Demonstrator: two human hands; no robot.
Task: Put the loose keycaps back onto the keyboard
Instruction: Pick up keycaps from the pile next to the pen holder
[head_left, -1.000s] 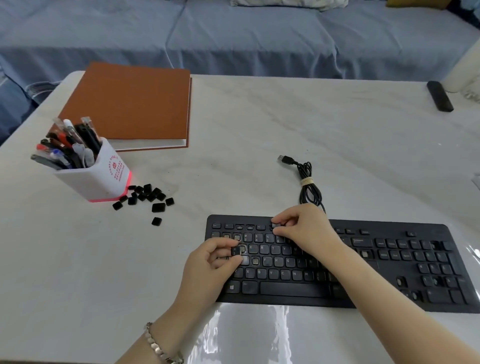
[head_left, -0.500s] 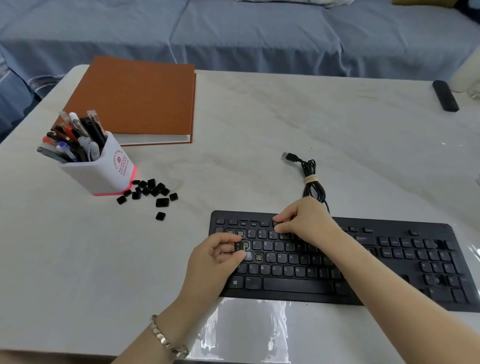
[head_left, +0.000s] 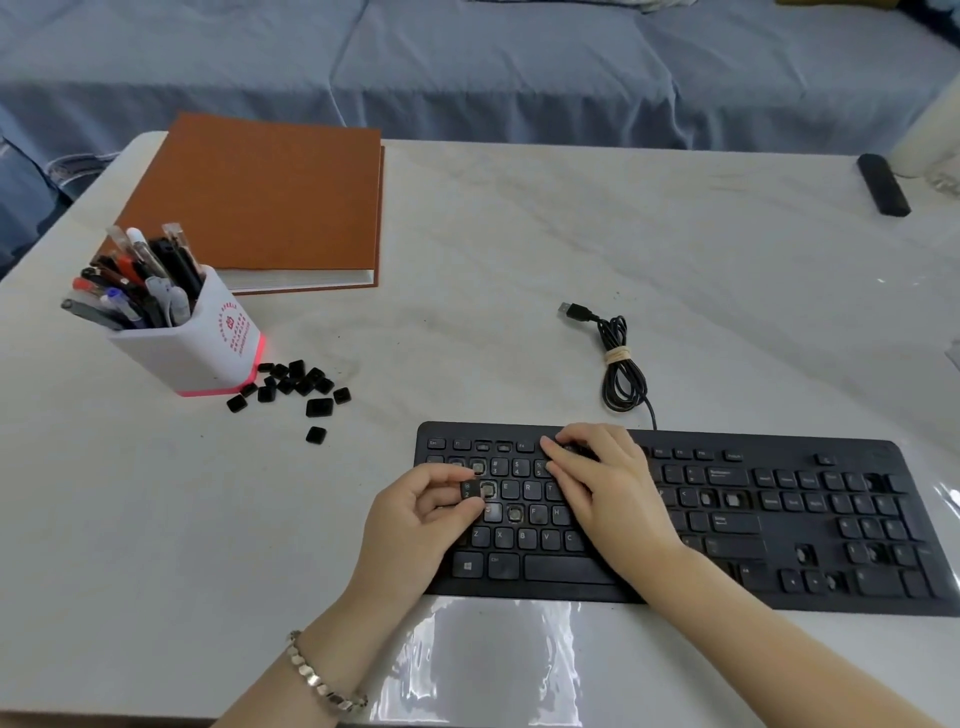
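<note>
A black keyboard (head_left: 779, 525) lies on the white table near the front edge, with several bare key sockets showing on its left and right parts. My left hand (head_left: 415, 525) pinches one black keycap (head_left: 470, 489) between thumb and fingers, just above the upper-left letter rows. My right hand (head_left: 602, 483) rests curled on the keyboard's top rows, fingertips pressing down near the function keys; whether it holds a keycap is hidden. A pile of several loose black keycaps (head_left: 296, 387) lies on the table to the left.
A white pen holder (head_left: 197, 343) full of pens stands beside the keycap pile. A brown book (head_left: 265, 202) lies behind it. The keyboard's coiled USB cable (head_left: 618, 364) sits behind the keyboard. A black remote (head_left: 883, 184) lies far right. A blue sofa runs behind the table.
My left hand has lifted and shifted slightly with the keycap over the upper-left keys. My right hand has stayed on the top rows. The view moved a little.
</note>
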